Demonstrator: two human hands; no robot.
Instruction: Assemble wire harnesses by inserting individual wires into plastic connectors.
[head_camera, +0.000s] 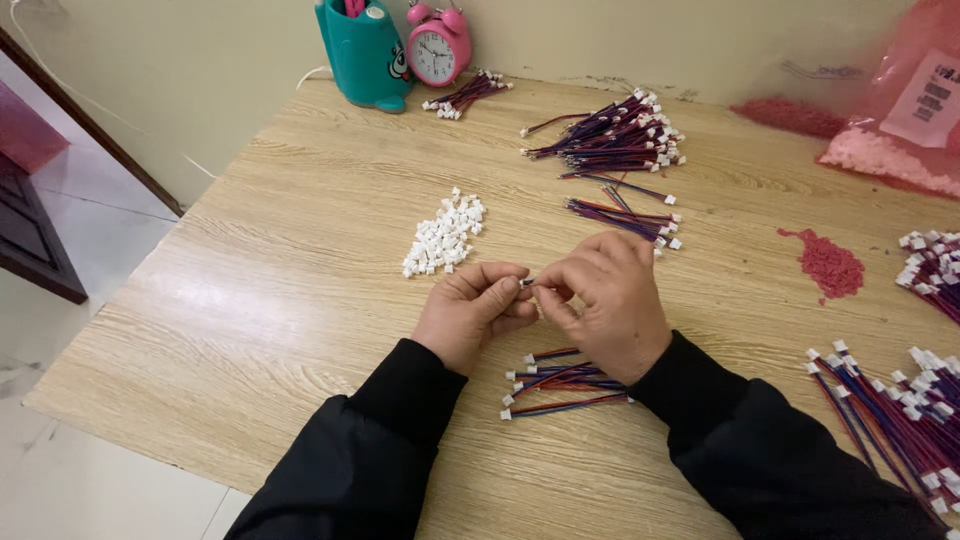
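Mid-table, left hand (472, 312) and right hand (607, 298) pinch a small connector (526, 283).

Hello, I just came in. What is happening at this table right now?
A person in black sleeves sits at a light wooden table. The left hand and the right hand meet above it and pinch a tiny dark-tipped part between their fingertips. Below the hands lies a small bunch of red and purple wires with white plugs. Beyond them sits a heap of small white plastic connectors, with more wire bundles farther back.
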